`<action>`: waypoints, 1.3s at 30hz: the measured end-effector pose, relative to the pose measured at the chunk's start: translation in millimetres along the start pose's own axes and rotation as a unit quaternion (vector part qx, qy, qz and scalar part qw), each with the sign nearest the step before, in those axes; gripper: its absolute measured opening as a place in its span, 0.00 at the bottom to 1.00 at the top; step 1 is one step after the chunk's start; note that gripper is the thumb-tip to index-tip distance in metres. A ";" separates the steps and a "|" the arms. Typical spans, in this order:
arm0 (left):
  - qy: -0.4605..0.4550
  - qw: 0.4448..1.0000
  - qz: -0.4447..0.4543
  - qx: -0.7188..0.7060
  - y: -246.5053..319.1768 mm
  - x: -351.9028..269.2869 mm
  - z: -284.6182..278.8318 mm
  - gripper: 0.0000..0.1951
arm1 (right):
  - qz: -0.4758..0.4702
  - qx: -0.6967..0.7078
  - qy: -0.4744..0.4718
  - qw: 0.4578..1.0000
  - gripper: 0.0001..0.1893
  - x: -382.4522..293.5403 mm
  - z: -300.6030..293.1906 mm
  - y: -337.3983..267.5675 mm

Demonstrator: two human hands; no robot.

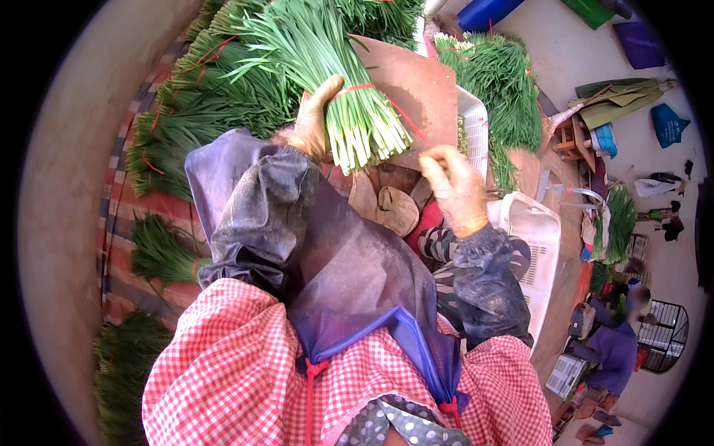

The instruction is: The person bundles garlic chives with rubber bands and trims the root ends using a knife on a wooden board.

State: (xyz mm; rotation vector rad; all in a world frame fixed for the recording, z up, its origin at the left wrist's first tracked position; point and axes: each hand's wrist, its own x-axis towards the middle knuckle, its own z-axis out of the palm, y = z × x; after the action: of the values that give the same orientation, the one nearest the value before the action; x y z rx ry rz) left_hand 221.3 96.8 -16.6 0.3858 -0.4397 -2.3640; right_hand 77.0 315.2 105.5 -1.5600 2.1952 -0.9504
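Note:
My left hand (313, 120), in a dirty yellowish glove, grips a bundle of garlic chives (362, 122) from its left side. A red tie (357, 88) wraps the bundle, with one loose tail (407, 120) hanging towards the right. The pale cut stem ends point down towards me; the green leaves fan out away. Right of the stem ends, my right hand (453, 187) is raised with its fingers curled together. I cannot tell whether anything thin is between its fingertips. A brown board (421, 78) lies under and behind the bundle.
Tied chive bundles are piled on a striped sheet (125, 223) at left. More chives (502, 95) are stacked at far right. A white plastic crate (538, 240) stands beside my right forearm, another crate (474, 125) by the board. A person in purple (611, 351) works at far right.

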 end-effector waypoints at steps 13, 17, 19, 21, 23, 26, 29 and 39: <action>0.019 0.993 0.093 0.073 4.9 -11.1 15.6 0.18 | 0.115 0.127 -0.068 0.983 0.08 27.0 18.7 -5.6; 0.019 0.991 0.090 0.095 4.3 -15.1 21.4 0.18 | 0.025 -0.026 -0.038 0.999 0.12 26.1 25.7 -16.2; 0.009 0.991 0.083 0.101 6.5 -18.2 24.2 0.18 | 0.050 -0.041 -0.060 0.996 0.14 30.8 28.2 -23.4; 0.000 0.991 0.079 0.105 8.2 -23.7 29.6 0.21 | 0.081 -0.071 -0.085 0.991 0.14 35.4 26.4 -33.9; -0.009 0.993 0.062 0.098 11.5 -29.5 39.9 0.29 | 0.021 -0.100 -0.065 0.993 0.14 40.5 29.0 -28.8; -0.016 0.993 0.067 0.094 11.6 -33.3 43.9 0.23 | -0.046 -0.183 -0.077 0.979 0.14 47.9 32.6 -19.2; -0.013 0.989 0.104 0.107 12.8 -36.0 46.6 0.24 | -0.090 -0.309 -0.116 0.940 0.14 58.9 32.8 -30.7; 0.070 0.989 0.090 0.098 16.6 -29.2 42.4 0.16 | -0.137 -0.331 -0.228 0.905 0.11 61.4 24.9 -37.0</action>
State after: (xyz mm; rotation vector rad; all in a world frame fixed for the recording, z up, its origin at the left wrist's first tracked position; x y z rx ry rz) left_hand 235.4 113.8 32.8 0.5748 -0.6148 -2.1111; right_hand 95.2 242.9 119.8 -2.1441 2.0681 0.1712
